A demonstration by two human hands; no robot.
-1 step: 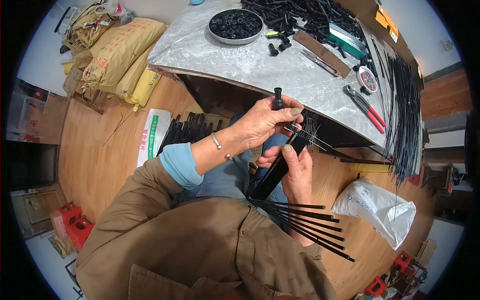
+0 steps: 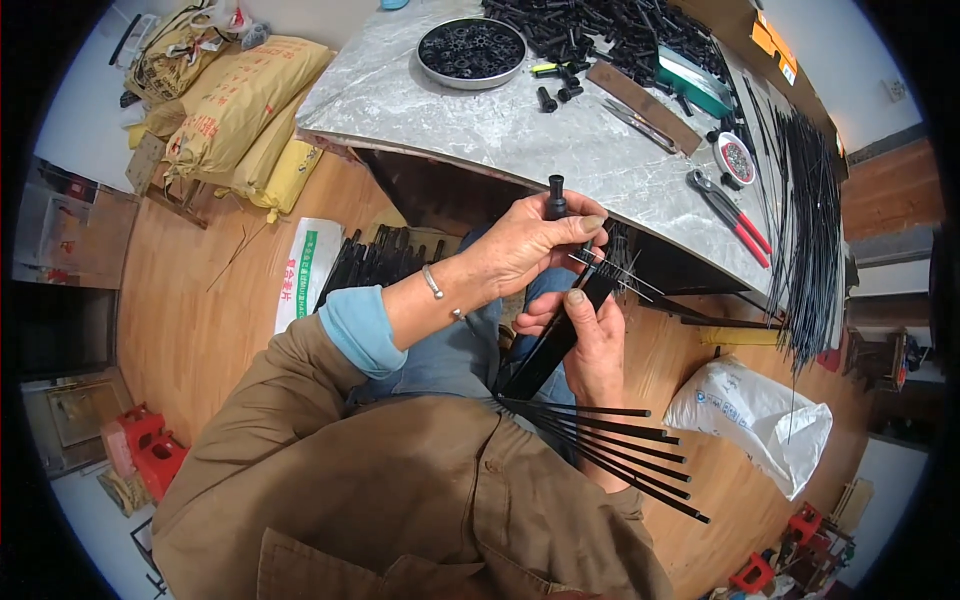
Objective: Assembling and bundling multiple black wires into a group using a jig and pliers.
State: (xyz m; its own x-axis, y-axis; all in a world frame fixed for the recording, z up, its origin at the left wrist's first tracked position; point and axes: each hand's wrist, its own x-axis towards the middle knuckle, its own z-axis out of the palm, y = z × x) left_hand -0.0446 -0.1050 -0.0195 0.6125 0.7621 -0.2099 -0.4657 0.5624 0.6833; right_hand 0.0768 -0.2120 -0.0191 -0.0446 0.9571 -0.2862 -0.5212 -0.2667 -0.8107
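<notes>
Over my lap, in front of the table edge, my left hand (image 2: 535, 242) is closed around a black stepped plastic piece (image 2: 556, 194) whose narrow end points up. Just below it, my right hand (image 2: 592, 345) grips a long black bundle of rods (image 2: 540, 365), thumb on top. Where the two hands meet, thin silvery wires (image 2: 630, 272) stick out sideways from the bundle's upper end. At my waist, several slim black rods (image 2: 620, 455) fan out to the lower right. Fingers partly hide the joint between piece and bundle.
The grey marble-patterned table (image 2: 400, 120) carries a round tray (image 2: 472, 55) of small black parts, a heap of black plastic pieces (image 2: 610, 25), red-handled pliers (image 2: 735, 220) and a small bowl (image 2: 735, 158). Black wires (image 2: 810, 240) overhang its right end. A white sack (image 2: 750, 415) lies right, yellow sacks (image 2: 240, 110) left.
</notes>
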